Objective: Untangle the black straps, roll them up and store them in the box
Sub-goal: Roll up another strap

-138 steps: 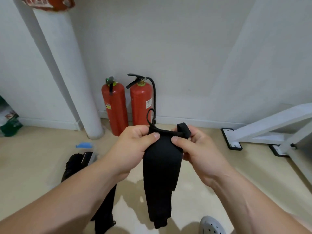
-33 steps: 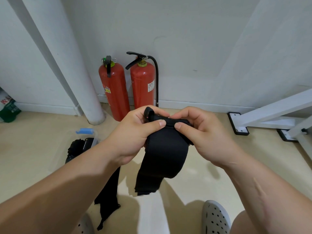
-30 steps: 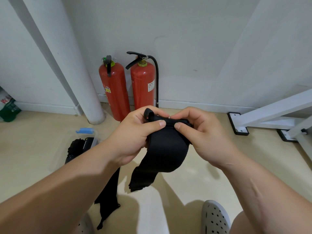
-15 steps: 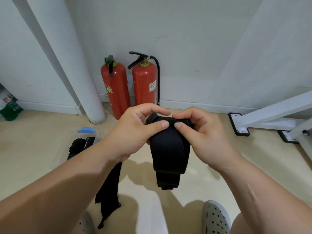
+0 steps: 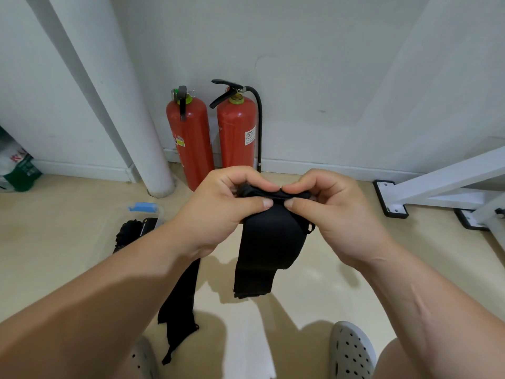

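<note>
A: What had changed in that last stretch?

B: The hanging tail of the black strap (image 5: 269, 247) was shorter than a few seconds earlier, and the roll at its top edge had grown. The rolling seemed well underway.

A: And the hands?

B: Left hand (image 5: 218, 212) and right hand (image 5: 336, 214) each had a clenched grip on the rolled top, thumbs nearly touching, held in the air at the centre of the view.

A: How did the strap look?

B: Wide, matte, soft; its free end drooped toward six o'clock. A second strap (image 5: 180, 299) trailed on the floor at seven o'clock, running up toward the box (image 5: 149, 214) at nine, beside the fire extinguishers (image 5: 237, 132).
</note>
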